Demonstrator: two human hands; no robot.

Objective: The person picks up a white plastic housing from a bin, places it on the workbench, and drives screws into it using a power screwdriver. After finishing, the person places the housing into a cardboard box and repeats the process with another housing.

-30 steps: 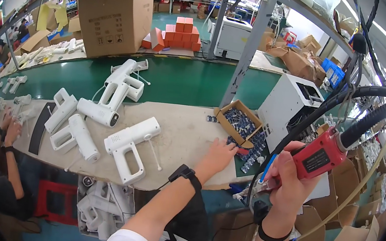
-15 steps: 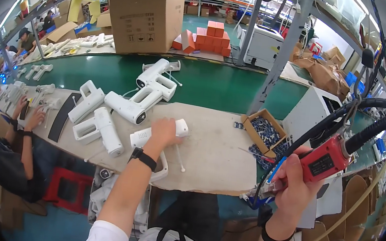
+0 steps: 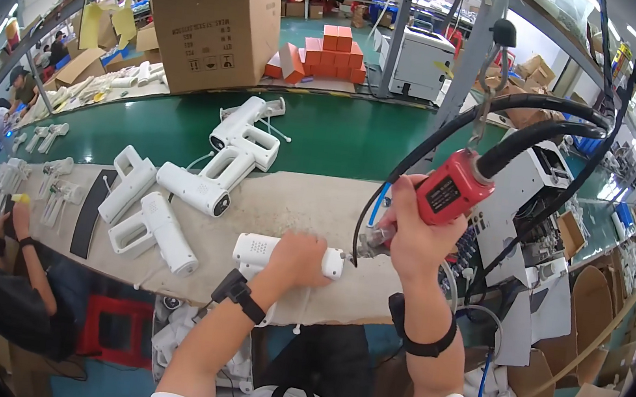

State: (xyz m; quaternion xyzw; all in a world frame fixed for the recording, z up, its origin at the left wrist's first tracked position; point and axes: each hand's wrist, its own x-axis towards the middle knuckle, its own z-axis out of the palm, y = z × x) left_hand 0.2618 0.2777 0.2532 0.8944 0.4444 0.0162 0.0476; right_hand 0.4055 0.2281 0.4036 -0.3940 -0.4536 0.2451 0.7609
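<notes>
My left hand (image 3: 298, 260) is wrapped round a white gun-shaped device (image 3: 254, 249), which lies on its side on the beige work mat (image 3: 373, 205). A thin white stem sticks out below it. In my right hand (image 3: 425, 247) is a red electric screwdriver (image 3: 456, 188), hung from a hook with black cables. Its tip points left at the device's right end; whether they touch I cannot tell. Left of my hands lie several more white devices (image 3: 161, 233), some resting near the belt's edge.
A green conveyor belt (image 3: 333, 141) runs behind the mat. Beyond it stand a large cardboard box (image 3: 213, 19) and stacked orange boxes (image 3: 331, 59). A grey post (image 3: 469, 66) rises at right. A co-worker (image 3: 9, 288) sits at left beside a red stool (image 3: 116, 324).
My right hand has brought the screwdriver leftward to the device's end. My left hand and the device have shifted right, and the device now lies more level. The view has turned slightly right.
</notes>
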